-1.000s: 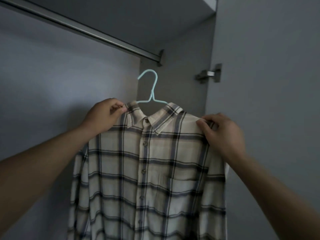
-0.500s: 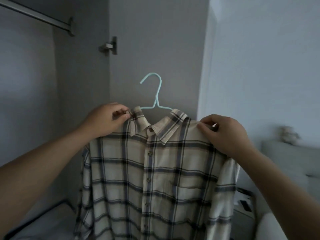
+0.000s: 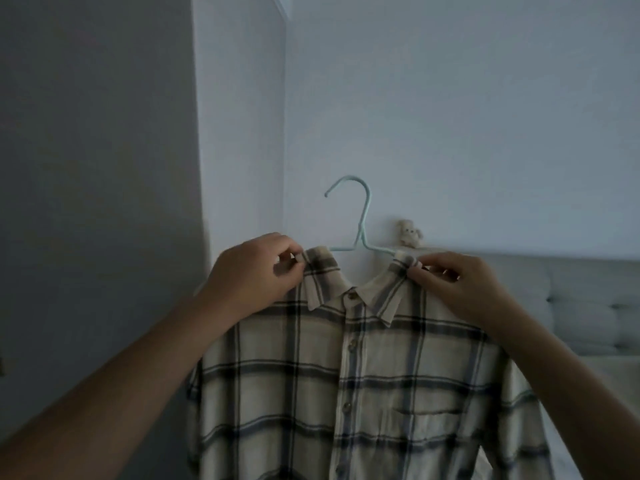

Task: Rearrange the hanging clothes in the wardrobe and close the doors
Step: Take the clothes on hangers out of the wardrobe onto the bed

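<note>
Holding a plaid shirt (image 3: 349, 382) up in front of us on its pale blue hanger (image 3: 360, 233), we pinch it at both sides of the collar: our left hand (image 3: 256, 275) is closed on the left collar edge, our right hand (image 3: 457, 289) on the right. The hook is free in the air, against a pale wall (image 3: 450, 116). Behind sits a grey padded headboard (image 3: 571, 303), with what looks like a small soft toy (image 3: 408, 233) on top.
</note>
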